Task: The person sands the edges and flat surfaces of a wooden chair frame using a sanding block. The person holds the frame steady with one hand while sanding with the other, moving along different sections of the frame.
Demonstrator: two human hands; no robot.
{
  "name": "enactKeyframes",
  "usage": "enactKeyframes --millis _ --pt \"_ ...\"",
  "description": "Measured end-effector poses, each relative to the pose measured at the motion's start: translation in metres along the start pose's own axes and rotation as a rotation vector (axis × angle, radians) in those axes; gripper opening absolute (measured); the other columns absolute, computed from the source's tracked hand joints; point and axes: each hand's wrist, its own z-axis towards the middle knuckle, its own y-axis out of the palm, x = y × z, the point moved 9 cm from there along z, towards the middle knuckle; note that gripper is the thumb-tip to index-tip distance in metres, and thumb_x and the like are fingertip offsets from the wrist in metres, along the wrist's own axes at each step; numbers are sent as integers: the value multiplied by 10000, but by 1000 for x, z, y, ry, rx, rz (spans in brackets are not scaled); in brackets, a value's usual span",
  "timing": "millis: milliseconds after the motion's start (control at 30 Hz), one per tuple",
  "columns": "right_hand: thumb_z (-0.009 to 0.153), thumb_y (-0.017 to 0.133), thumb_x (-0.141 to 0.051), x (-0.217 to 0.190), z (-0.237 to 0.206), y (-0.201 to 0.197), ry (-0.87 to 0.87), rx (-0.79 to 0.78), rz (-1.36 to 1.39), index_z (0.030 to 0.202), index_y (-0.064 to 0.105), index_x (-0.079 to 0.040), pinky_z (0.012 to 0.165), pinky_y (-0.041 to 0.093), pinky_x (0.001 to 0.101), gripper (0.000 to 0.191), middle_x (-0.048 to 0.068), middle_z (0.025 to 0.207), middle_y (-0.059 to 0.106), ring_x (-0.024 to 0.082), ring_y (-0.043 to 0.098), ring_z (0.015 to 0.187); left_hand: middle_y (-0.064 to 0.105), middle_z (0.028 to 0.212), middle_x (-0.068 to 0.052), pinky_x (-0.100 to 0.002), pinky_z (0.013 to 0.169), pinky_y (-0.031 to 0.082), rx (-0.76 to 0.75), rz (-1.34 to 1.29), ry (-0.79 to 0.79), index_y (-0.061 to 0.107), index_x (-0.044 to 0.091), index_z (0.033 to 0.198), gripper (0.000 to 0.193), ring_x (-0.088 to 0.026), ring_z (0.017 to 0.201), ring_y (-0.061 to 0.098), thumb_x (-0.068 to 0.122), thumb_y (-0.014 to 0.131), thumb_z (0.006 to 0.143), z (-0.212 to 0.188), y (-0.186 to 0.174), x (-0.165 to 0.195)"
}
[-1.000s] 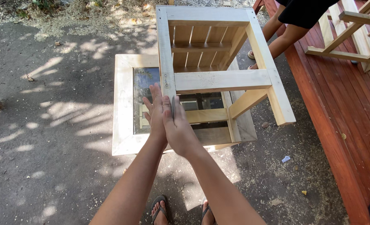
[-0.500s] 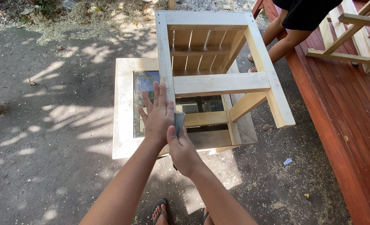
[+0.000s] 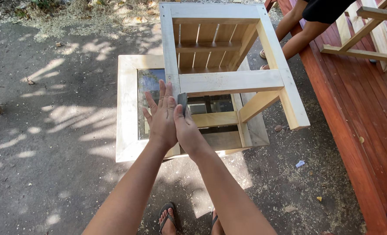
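Observation:
A pale wooden table [image 3: 228,80] lies upside down on the ground, legs up, its framed top [image 3: 127,109] holding a glass panel [image 3: 147,80]. My left hand [image 3: 160,115] is flat with fingers spread, pressed against the near left leg [image 3: 169,52]. My right hand [image 3: 188,128] sits right beside it and pinches a small dark grey piece of sandpaper [image 3: 182,101] against the same leg, just below the cross rail.
Another person's bare legs [image 3: 295,30] stand at the back right by a red wooden deck [image 3: 354,109]. A light wooden chair frame [image 3: 367,48] rests on the deck. Sawdust and small scraps lie on the grey ground. My feet in flip-flops [image 3: 167,217] are below.
My right hand slid down the leg with the sandpaper, then came back up beside the left hand. The left hand stayed on the leg.

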Motion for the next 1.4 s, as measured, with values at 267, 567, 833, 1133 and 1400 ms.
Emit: enactKeyframes --millis 267,567,833,1133,1400 --pt "1084 252 -467 6 -2 -1 36 -4 132 1569 226 39 1204 305 382 701 196 1577 379 259 353 1466 76 1723 85 -584 1204 -152 -11 -110 -83 193 296 1624 600 -329 1571 -131 445 130 1047 2 2 -4" --pt "1074 225 -508 15 -10 5 95 -48 102 1537 290 52 1168 376 352 730 197 1519 474 227 453 1418 74 1720 62 -584 1198 -162 -26 -111 -96 167 289 1623 618 -325 1562 -141 466 101 1034 -2 0 -4" --pt "1057 251 -456 -5 -16 3 51 -13 81 1569 213 -1 1197 333 342 686 136 1576 406 195 390 1469 81 1722 63 -578 1212 -145 -23 -139 -104 179 293 1622 614 -322 1569 -134 466 108 1037 1 -2 5" --pt "1077 336 -488 -16 -17 -19 67 -49 -125 1494 328 38 1127 390 359 672 137 1447 496 224 460 1364 52 1722 58 -569 1214 -119 -42 -33 -100 173 281 1625 618 -330 1568 -119 471 130 1039 1 3 -8" --pt "998 585 -377 -105 -32 -106 65 66 262 1234 626 37 897 574 311 479 124 1170 709 162 687 1056 483 1559 -134 -539 1205 315 -146 -424 -76 452 140 1521 625 -332 1470 404 521 329 1041 -3 -41 53"
